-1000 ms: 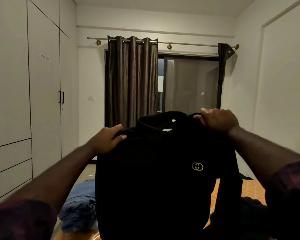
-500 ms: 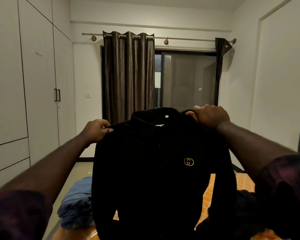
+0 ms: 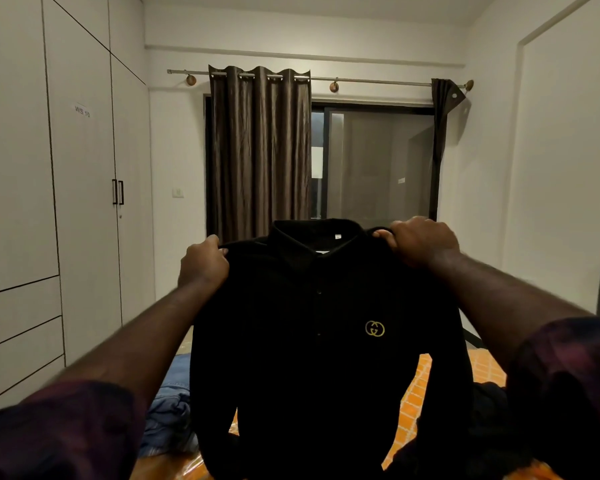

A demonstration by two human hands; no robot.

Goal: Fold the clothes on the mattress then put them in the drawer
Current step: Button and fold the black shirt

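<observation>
A black long-sleeved polo shirt (image 3: pixel 312 358) with a small gold logo on the chest hangs upright in front of me, its front facing me. My left hand (image 3: pixel 203 265) grips its left shoulder and my right hand (image 3: pixel 421 242) grips its right shoulder, both fists closed on the fabric. The sleeves hang down at either side. Below lies the mattress with an orange patterned cover (image 3: pixel 420 386), mostly hidden by the shirt. White drawers (image 3: pixel 18 337) sit low in the wardrobe at the left.
Blue denim clothing (image 3: pixel 168 414) lies bunched on the mattress at the lower left. More dark clothing (image 3: pixel 489 400) lies at the right. A tall white wardrobe (image 3: pixel 80 202) lines the left wall. Brown curtains (image 3: pixel 258 150) and a dark glass door stand ahead.
Both hands have moved further apart along the shoulders, spreading the shirt wider and flatter. My left hand went from resting on the fabric to gripping it. The view has tilted slightly.
</observation>
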